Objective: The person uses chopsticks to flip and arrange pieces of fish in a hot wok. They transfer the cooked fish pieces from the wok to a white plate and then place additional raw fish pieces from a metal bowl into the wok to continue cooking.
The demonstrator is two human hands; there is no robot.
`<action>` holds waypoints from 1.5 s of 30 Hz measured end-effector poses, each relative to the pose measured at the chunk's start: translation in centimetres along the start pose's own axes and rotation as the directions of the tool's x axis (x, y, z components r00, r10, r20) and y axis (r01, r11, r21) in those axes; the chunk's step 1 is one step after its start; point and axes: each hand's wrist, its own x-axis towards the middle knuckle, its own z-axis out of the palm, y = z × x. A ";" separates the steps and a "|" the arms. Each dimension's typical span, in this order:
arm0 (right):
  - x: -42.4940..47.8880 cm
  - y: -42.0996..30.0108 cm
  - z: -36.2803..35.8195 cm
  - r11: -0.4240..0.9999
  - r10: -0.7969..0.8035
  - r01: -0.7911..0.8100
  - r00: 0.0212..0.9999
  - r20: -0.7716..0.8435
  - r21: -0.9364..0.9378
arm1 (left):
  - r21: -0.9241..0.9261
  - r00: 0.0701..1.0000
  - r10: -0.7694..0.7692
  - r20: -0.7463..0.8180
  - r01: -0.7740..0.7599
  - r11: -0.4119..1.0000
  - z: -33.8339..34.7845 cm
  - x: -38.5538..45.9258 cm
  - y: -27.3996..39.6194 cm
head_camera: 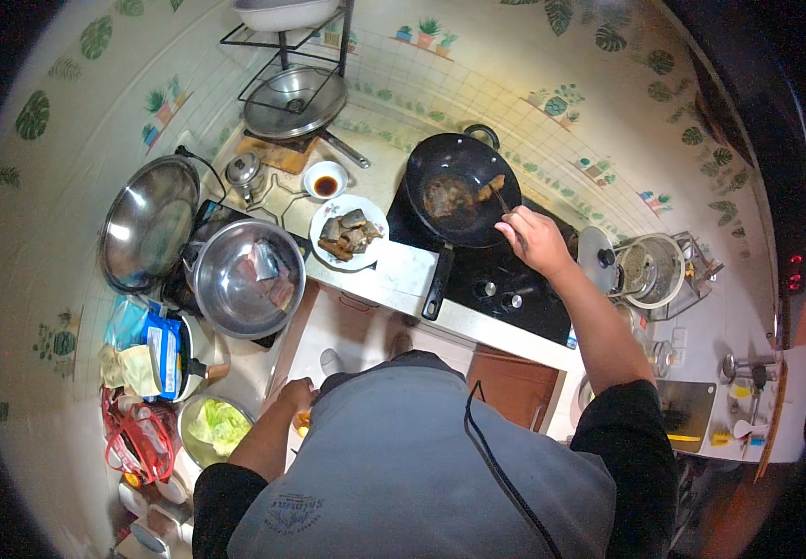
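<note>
My right hand (534, 239) grips dark chopsticks (500, 201) and reaches over a black wok (462, 227) on the hob. At the chopstick tips is a browned piece of food (491, 187), against the wok's right inner wall. Another browned patch of food (447, 197) lies at the wok's bottom in a dark, shiny layer. My left hand (298, 395) hangs low beside my waist against the grey apron (403, 447); its fingers are partly hidden. To the left of the wok, a white plate (324, 249) carries browned fish pieces (351, 234).
A bowl of dark sauce (325, 186) sits behind the plate. Left stands a steel basin (218, 297) with raw fish pieces (269, 276). Lettuce fills a bowl (190, 437) nearer me. The wok handle (438, 283) projects over the counter's front edge. A lidded pot (649, 271) stands right of the hob.
</note>
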 end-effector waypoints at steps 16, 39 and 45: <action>-0.2 0.9 1.3 0.999 0.037 -0.037 0.999 0.004 0.029 | 0.038 0.999 -0.032 0.024 0.031 0.999 -0.4 -0.7 0.6; 0.1 0.8 1.3 0.999 0.035 -0.035 0.999 -0.034 0.026 | 0.003 1.000 -0.010 0.028 0.010 1.000 -0.5 -0.5 0.4; 1.5 -1.5 0.4 0.951 0.209 -0.157 0.962 -0.177 0.267 | -0.008 0.999 -0.035 0.023 0.035 0.999 -1.0 -1.1 0.7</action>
